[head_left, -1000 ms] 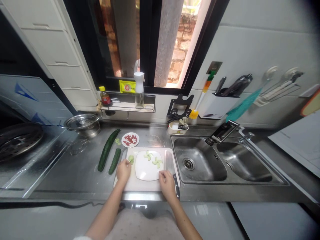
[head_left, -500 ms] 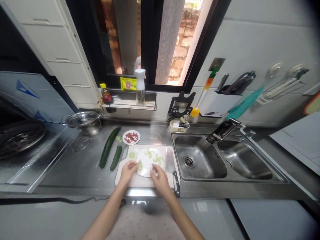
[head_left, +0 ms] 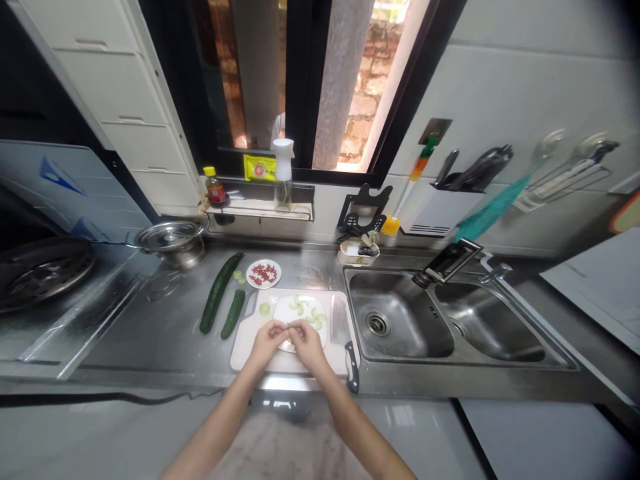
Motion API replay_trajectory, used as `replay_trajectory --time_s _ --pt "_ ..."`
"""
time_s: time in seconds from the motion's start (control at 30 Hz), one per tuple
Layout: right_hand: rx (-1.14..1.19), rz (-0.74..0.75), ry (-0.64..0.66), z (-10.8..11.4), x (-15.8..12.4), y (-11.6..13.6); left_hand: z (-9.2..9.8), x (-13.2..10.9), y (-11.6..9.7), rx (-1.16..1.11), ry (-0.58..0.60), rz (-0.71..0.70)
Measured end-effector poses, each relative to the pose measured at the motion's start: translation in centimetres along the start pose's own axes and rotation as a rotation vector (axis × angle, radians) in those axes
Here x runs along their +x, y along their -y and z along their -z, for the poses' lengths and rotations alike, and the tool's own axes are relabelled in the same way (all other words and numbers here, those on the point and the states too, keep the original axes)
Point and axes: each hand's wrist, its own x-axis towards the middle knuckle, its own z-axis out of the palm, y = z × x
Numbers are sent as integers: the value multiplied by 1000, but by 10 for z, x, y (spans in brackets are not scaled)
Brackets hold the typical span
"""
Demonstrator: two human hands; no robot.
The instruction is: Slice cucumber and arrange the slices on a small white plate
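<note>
My left hand (head_left: 266,343) and my right hand (head_left: 307,343) meet over the near part of a white plate (head_left: 284,307), fingertips pinched together. The cucumber slices between them are mostly hidden by my fingers. On the plate lie two fanned clusters of pale green cucumber slices (head_left: 299,305), at the back and the right. Under the plate is a pale cutting board (head_left: 244,348), with a round cucumber slice (head_left: 265,309) at its left. A knife (head_left: 353,368) rests along the board's right side, its black handle towards me.
A long cucumber (head_left: 219,293) and a shorter cucumber piece (head_left: 233,315) lie left of the board. Behind it stands a small plate of red bits (head_left: 263,274). A double sink (head_left: 400,327) is to the right, and a lidded pot (head_left: 173,243) stands back left.
My right hand has moved left and my left hand slightly right, so their fingertips now meet over the plate. The cucumber slices in my left hand are now mostly covered.
</note>
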Motion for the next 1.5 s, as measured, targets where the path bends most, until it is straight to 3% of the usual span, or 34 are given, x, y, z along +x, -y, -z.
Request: replay_trajectory --time_s 0.13,0.37,0.73,0.93,1.1,1.27,1.37,1.5 --pt "34 -46 52 -12 15 0 15 7 1 65 -23 -20" --pt "266 -320 292 -25 37 6 47 9 -7 98 29 26" --pt "468 -535 522 -33 59 18 67 16 -10 -28 81 134" --pt "182 -393 417 -40 75 -1 73 18 -4 -90 9 171" --pt "-90 -207 358 -51 91 -13 75 19 14 -123 -173 262" --pt "-559 -47 402 -65 106 -13 74 20 38 -136 -364 355" --pt "-826 17 417 -72 112 -10 72 20 45 -105 -409 393" --pt "-1016 100 420 -80 119 -10 70 22 48 -83 -458 425"
